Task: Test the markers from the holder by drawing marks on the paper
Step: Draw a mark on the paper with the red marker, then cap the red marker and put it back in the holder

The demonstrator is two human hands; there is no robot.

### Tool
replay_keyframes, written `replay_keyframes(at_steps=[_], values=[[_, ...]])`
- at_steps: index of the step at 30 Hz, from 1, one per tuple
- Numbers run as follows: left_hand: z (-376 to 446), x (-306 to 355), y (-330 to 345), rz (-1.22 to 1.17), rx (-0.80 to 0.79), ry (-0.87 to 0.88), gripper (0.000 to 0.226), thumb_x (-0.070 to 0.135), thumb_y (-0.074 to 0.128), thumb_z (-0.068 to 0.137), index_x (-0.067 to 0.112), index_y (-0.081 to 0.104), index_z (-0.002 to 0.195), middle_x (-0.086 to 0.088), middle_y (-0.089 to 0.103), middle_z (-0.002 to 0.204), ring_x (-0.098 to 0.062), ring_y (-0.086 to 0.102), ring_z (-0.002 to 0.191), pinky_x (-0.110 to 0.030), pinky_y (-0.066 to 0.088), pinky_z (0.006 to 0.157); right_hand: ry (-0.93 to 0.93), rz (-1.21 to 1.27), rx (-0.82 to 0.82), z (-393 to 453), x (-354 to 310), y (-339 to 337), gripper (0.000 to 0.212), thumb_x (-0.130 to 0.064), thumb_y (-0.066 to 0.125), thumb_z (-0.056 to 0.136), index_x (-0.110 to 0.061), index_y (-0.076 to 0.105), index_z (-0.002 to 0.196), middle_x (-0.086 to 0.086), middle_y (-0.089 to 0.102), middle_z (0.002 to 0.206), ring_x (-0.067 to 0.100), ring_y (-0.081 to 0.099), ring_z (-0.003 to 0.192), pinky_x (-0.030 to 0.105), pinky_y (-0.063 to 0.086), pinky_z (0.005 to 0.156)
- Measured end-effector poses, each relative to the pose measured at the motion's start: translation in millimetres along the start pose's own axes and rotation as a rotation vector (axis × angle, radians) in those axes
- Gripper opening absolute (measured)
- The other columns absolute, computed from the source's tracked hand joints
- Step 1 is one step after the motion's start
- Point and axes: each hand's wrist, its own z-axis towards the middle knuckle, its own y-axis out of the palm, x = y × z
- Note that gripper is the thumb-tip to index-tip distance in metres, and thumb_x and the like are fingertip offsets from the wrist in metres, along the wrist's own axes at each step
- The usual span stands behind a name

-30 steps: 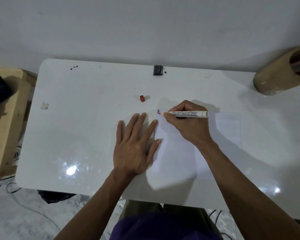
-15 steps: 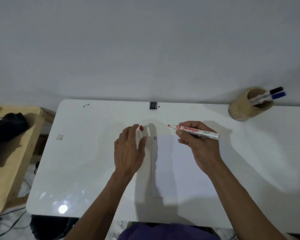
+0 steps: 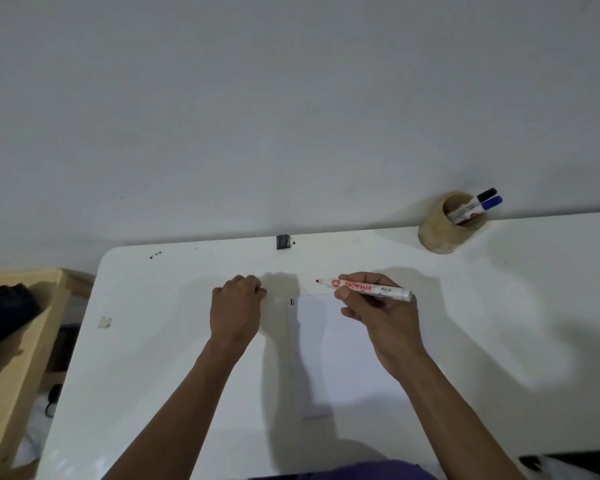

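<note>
1. Right hand (image 3: 385, 320) at centre-right of the white surface (image 3: 153, 358): fingers (image 3: 343, 293) pinched round the barrel of an uncapped white marker (image 3: 371, 289) printed "SNOWMAN".
2. Marker orientation: nearly level, red tip pointing toward 9 o'clock, blunt end toward 3 o'clock; the tip is clear of the paper, beyond its far edge.
3. Paper (image 3: 329, 355): white sheet lying flat on the surface, partly under the right hand and forearm. A small dark and red mark (image 3: 292, 302) sits at its far left corner.
4. Left hand (image 3: 238, 306): at 9 o'clock from the paper, just beside its left edge, fingers curled shut into a loose fist with knuckles toward 12 o'clock. Whether anything lies inside the fist cannot be told.
5. Holder (image 3: 437, 233): tan cylindrical cup at 1 o'clock from the paper, well apart from both hands, near the far edge of the surface by the wall.
6. Contents of holder: two capped markers leaning toward 2 o'clock, one with a black cap (image 3: 486, 194), one with a blue cap (image 3: 492, 203), touching side by side.
7. Small dark object (image 3: 282, 242): at 12 o'clock on the far edge of the surface.
8. Wooden stand (image 3: 18, 368): at 9 o'clock, beside the surface, bearing a black item (image 3: 4, 313).
</note>
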Motion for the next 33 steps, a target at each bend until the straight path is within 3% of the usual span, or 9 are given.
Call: replay_keyframes(at_steps=[4,6,8,11,19,33], values=[[-29,10,-25,-0.588,0.041,-0.116,0.005,0.019,0.069,0.091,0.017,0.074,0.089,0.009,0.078,0.089,-0.002,0.068,0.082,-0.018,0.05,0.073,-0.055,0.02,0.005,-12,-12,11,0.007,-0.012,0.069,0.094,-0.011,0.073,0.1,0.007,0.081,0.099,0.025,0.077,0.087,0.033,0.059,0.068],[-48,19,-40,-0.83,0.055,-0.148,0.006,0.017,0.07,0.091,0.02,0.074,0.091,0.012,0.079,0.09,0.0,0.068,0.083,-0.014,0.05,0.07,-0.11,-0.011,0.013,-20,-18,20,0.008,-0.017,0.067,0.095,-0.012,0.073,0.099,0.007,0.08,0.096,0.022,0.076,0.083,0.032,0.059,0.066],[-66,27,-51,-1.008,0.066,-0.163,0.008,0.015,0.069,0.092,0.021,0.074,0.093,0.013,0.079,0.092,-0.002,0.068,0.085,-0.019,0.055,0.073,-0.158,-0.047,0.012,-31,-23,29,0.01,-0.019,0.068,0.094,-0.011,0.073,0.097,0.007,0.079,0.091,0.018,0.076,0.077,0.029,0.06,0.064],[-88,32,-59,-1.168,0.053,-0.174,0.01,0.015,0.069,0.091,0.022,0.075,0.094,0.008,0.079,0.094,-0.007,0.066,0.087,-0.038,0.056,0.082,-0.203,-0.088,-0.002,-48,-26,40,0.02,-0.028,0.069,0.088,-0.01,0.073,0.097,0.01,0.078,0.089,0.016,0.076,0.075,0.025,0.059,0.061],[-120,30,-66,-1.266,-0.001,-0.165,0.012,0.014,0.068,0.091,0.024,0.076,0.093,0.007,0.079,0.096,-0.009,0.067,0.09,-0.043,0.054,0.088,-0.198,-0.119,-0.014,-81,-15,48,0.028,-0.035,0.071,0.08,-0.012,0.074,0.094,0.005,0.079,0.083,0.015,0.075,0.074,0.023,0.058,0.06],[-121,53,-59,-1.257,-0.124,-0.08,0.01,0.017,0.068,0.091,0.022,0.077,0.091,0.003,0.077,0.092,-0.019,0.065,0.088,-0.048,0.056,0.089,-0.203,-0.138,-0.01,-87,-15,21,0.013,-0.021,0.072,0.09,-0.011,0.075,0.097,0.005,0.081,0.092,0.02,0.076,0.08,0.029,0.059,0.065]])
